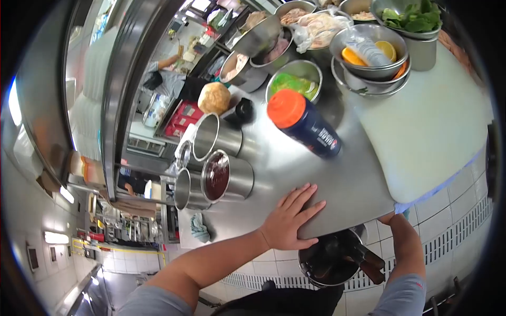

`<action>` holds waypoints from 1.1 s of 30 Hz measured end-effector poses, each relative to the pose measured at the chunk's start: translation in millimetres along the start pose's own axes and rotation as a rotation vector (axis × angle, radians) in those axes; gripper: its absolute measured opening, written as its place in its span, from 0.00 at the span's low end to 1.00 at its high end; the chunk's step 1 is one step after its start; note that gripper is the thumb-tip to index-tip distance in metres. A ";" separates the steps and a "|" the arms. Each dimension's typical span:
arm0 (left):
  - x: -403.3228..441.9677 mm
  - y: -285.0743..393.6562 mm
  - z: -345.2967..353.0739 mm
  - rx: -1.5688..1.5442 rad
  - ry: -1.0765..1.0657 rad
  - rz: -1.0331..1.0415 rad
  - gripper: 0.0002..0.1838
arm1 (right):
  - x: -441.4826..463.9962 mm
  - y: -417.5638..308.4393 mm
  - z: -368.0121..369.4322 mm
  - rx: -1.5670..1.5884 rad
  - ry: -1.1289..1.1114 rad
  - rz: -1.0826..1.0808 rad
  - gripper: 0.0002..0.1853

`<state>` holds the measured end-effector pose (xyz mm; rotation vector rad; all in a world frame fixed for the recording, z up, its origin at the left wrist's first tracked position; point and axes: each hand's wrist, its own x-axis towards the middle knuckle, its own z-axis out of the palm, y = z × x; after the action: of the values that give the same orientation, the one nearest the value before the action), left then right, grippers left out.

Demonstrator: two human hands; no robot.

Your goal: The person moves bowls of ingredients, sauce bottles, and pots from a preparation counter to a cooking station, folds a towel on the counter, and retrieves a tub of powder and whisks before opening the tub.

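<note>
Orange-lidded navy bottle (315,130), steel pot (241,178) of dark red sauce (216,177), leafy greens (414,19)

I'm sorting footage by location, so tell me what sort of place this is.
Most likely a commercial kitchen: a stainless-steel worktop bears a large white cutting board, with a metal bowl of leafy greens among other food containers.

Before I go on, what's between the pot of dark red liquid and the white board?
In the head view, the blue bottle with its orange cap, with bare steel counter on either side, towards the pot and the board.
</note>
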<state>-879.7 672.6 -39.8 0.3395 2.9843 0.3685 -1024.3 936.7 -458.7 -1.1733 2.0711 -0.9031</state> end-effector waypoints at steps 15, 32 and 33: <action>-40.3 -9.8 6.6 -0.286 0.247 0.096 0.44 | -320.8 -202.0 -25.2 -0.358 -0.050 1.067 0.26; -470.8 -322.4 -57.5 0.078 0.472 -0.301 0.04 | -157.4 -554.7 65.3 -0.122 0.585 0.761 0.11; -476.1 -335.9 -63.5 -0.044 0.515 -0.284 0.05 | -96.3 -615.8 37.4 -0.256 0.584 0.639 0.12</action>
<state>-497.1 229.0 -22.1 -0.2232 3.4412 0.5603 -654.3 776.6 18.2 -0.2876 2.8482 -0.7205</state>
